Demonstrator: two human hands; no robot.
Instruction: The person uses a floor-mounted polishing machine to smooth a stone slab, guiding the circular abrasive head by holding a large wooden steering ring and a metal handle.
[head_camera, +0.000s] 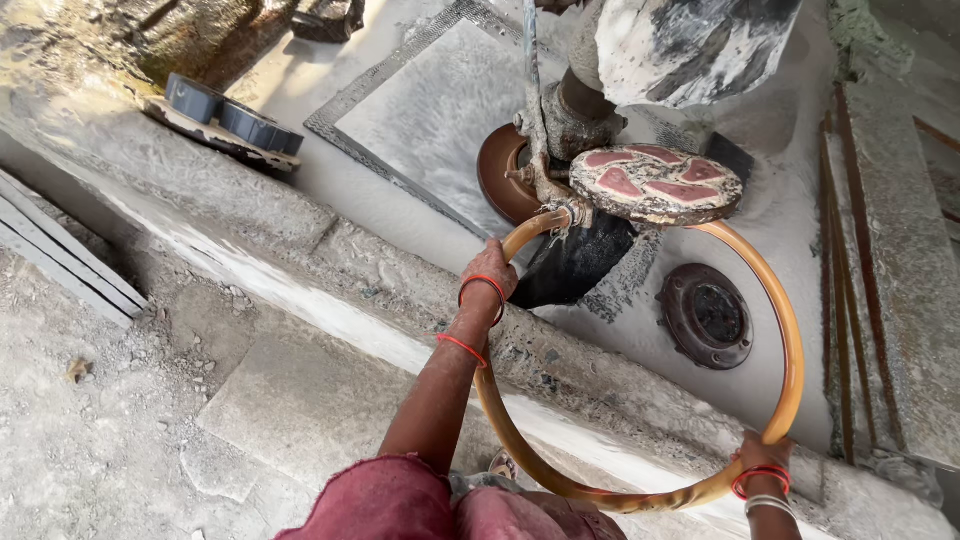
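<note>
A large orange-brown ring handle (795, 340) loops from a dusty stone-polishing machine (570, 120) toward me. My left hand (490, 272) grips the ring's left side close to where it joins the machine. My right hand (760, 455) grips its lower right curve; both wrists wear red bands. On the machine's head sits a round disc with red pads (655, 182), and under it a rust-brown polishing disc (495, 175) rests at the edge of a grey stone slab (430, 110).
A rough concrete kerb (300, 240) runs diagonally between me and the wet, slurry-covered work bed. A loose dark round disc (706, 315) lies on the bed. Dark blocks on a board (225, 115) sit at upper left, stacked slabs (60, 255) at left, rusty rails (850, 250) at right.
</note>
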